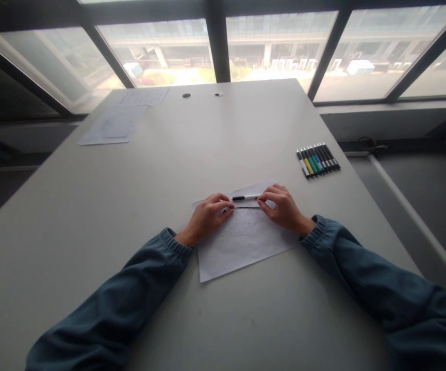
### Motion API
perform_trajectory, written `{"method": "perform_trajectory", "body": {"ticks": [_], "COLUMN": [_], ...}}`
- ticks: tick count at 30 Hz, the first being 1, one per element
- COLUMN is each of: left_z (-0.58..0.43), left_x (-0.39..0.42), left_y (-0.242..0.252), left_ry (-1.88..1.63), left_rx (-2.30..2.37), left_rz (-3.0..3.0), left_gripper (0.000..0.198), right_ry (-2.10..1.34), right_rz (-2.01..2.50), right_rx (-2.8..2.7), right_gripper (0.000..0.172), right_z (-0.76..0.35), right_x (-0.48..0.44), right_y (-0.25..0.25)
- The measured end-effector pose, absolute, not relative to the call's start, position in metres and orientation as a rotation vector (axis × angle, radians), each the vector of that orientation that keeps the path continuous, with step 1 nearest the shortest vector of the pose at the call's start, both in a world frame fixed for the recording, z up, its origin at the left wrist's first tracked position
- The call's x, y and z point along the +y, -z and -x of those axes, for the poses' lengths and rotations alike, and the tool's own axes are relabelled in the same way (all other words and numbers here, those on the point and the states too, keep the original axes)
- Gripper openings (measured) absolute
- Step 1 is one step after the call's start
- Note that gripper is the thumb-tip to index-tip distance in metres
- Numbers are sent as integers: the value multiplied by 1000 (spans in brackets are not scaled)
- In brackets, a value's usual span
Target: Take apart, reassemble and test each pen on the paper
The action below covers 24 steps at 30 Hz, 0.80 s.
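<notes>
Our left hand [210, 214] and right hand [282, 208] each close their grip on an end of a thin dark rod [249, 207] over the paper [242, 252]; just beyond it lies a pen [245, 198].

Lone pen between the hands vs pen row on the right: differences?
The lone pen runs crosswise; the pen row's pens run roughly front to back. The lone pen is pale with a black end; the pen row includes yellow, green and blue. Both show black parts.
</notes>
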<state>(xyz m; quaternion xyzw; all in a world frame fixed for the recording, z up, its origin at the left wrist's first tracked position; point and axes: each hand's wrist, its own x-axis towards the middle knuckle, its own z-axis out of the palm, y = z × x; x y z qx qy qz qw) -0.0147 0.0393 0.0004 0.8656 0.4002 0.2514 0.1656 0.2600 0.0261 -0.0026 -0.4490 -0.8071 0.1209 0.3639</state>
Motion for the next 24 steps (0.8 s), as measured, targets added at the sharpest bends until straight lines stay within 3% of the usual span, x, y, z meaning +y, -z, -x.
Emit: {"method": "perform_trajectory", "body": {"ticks": [24], "left_z": [15], "left_x": [41], "left_y": [0], "left_ry": [-737], "left_rx": [1119], "left_rz": [-2439], "left_gripper": [16], "right_ry": [-301], "right_rz": [1130], "right_rx": [-2257], "right_gripper": [5], "right_z": [-263], "right_x": [29], "right_y": [8]}}
